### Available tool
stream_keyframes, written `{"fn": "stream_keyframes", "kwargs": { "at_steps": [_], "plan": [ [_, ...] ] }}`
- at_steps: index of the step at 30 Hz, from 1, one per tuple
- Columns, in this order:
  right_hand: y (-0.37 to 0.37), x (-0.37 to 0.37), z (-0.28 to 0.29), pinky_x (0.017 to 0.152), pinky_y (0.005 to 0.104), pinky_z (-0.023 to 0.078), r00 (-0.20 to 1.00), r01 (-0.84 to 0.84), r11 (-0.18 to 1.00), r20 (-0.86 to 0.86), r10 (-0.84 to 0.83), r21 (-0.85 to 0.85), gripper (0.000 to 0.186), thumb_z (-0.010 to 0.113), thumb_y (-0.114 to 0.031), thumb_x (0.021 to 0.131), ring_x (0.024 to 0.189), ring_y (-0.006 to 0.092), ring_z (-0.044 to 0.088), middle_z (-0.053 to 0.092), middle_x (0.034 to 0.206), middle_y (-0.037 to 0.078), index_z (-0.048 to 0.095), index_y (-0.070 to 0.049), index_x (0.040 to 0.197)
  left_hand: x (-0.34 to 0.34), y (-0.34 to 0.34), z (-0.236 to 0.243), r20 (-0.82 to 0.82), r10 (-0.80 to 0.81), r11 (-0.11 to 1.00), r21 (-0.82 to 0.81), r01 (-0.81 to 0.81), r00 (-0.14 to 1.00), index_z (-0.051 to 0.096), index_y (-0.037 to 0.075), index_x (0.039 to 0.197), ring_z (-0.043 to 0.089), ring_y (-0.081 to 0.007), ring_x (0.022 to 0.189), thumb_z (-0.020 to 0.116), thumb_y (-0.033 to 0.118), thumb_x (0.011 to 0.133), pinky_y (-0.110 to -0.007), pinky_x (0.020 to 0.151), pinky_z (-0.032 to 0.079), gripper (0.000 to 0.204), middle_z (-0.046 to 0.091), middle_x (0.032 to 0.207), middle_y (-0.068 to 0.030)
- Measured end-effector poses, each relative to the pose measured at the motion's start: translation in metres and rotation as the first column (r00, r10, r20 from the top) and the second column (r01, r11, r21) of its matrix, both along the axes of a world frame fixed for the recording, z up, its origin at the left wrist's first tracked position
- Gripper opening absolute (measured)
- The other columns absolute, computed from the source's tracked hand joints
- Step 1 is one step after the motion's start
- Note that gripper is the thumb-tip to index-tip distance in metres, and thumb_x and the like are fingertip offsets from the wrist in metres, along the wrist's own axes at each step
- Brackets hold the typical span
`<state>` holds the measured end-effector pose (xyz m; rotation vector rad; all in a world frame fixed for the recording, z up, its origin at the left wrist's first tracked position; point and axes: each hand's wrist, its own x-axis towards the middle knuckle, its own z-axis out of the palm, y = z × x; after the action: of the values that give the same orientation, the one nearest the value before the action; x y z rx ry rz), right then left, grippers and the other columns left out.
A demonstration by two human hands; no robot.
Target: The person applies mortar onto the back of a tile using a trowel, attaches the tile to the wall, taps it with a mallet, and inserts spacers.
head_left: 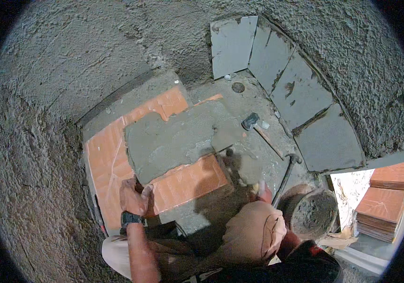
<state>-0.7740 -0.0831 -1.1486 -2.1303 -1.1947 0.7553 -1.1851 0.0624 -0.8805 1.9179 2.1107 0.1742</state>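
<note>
An orange tile lies with its ribbed face up, and a thick layer of grey mortar covers most of it. My left hand, with a dark watch on its wrist, is closed at the tile's near left edge, thumb on the tile side; its fingertips are partly hidden. On the right, beside my knee, my right hand is closed around the pale handle of what looks like a trowel. Its blurred blade points away, over the floor just right of the tile. My knee hides part of that hand.
More orange tile lies under and left of the mortared piece. A mallet, a hammer and a mortar bucket stand or lie rightward. Grey tiles line the curved rough wall. Stacked orange tiles sit far right.
</note>
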Motion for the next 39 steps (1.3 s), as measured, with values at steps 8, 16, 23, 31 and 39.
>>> {"fn": "stream_keyframes", "kwargs": {
  "at_steps": [8,16,23,31,39],
  "plan": [
    [0.016,-0.004,0.134,0.069,0.045,0.048,0.978,-0.073,0.962,-0.168,0.121,0.265,0.042,0.065,-0.03,0.08,0.075,0.0372,0.06,0.061,0.083,0.019,0.054,-0.002,0.11,-0.038,0.034,0.021,-0.09,-0.468,0.881,-0.124,0.457,0.879,0.064,0.0,0.087,0.059,-0.0423,0.081,0.072,0.04,0.075,-0.047,0.073,0.048,0.042,0.062,0.086,-0.023],
    [0.117,-0.031,0.185,0.052,0.0322,0.044,0.88,-0.336,0.936,-0.319,0.351,0.103,0.04,0.048,-0.041,0.097,0.049,0.0156,0.054,0.054,0.056,0.007,0.055,-0.002,0.089,-0.048,0.042,0.023,0.014,-0.443,0.882,-0.171,0.439,0.896,0.064,0.003,0.079,0.061,-0.0378,0.076,0.075,0.038,0.071,-0.044,0.068,0.048,0.038,0.062,0.076,-0.0192],
    [0.089,-0.007,0.166,0.049,0.0312,0.039,0.855,-0.362,0.932,-0.397,0.333,0.004,0.051,0.045,-0.05,0.097,0.049,0.0152,0.054,0.052,0.054,0.005,0.056,-0.004,0.08,-0.038,0.058,0.039,0.001,-0.421,0.861,-0.314,0.4,0.907,0.065,0.0,0.075,0.061,-0.0412,0.074,0.076,0.031,0.067,-0.046,0.068,0.049,0.034,0.063,0.076,-0.024],
    [-0.006,0.01,0.235,0.08,0.0428,0.045,0.977,-0.215,0.961,-0.051,0.209,-0.175,0.05,0.051,-0.044,0.096,0.084,0.0305,0.06,0.065,0.089,0.023,0.059,0.004,0.108,-0.045,0.076,0.054,0.114,-0.355,0.833,-0.411,0.369,0.928,0.071,0.004,0.08,0.067,-0.0349,0.081,0.076,0.036,0.067,-0.042,0.074,0.052,0.035,0.069,0.08,-0.0196],
    [0.049,-0.038,0.319,0.06,0.0292,0.042,0.999,0.01,0.969,-0.029,-0.018,-0.247,0.03,0.053,-0.029,0.096,0.065,0.0125,0.05,0.054,0.071,0.002,0.058,0.0,0.097,-0.046,0.088,0.054,-0.122,-0.248,0.936,-0.285,0.206,0.961,0.074,0.011,0.093,0.068,-0.032,0.092,0.078,0.04,0.07,-0.042,0.082,0.054,0.038,0.071,0.097,-0.015]
  ]
}}
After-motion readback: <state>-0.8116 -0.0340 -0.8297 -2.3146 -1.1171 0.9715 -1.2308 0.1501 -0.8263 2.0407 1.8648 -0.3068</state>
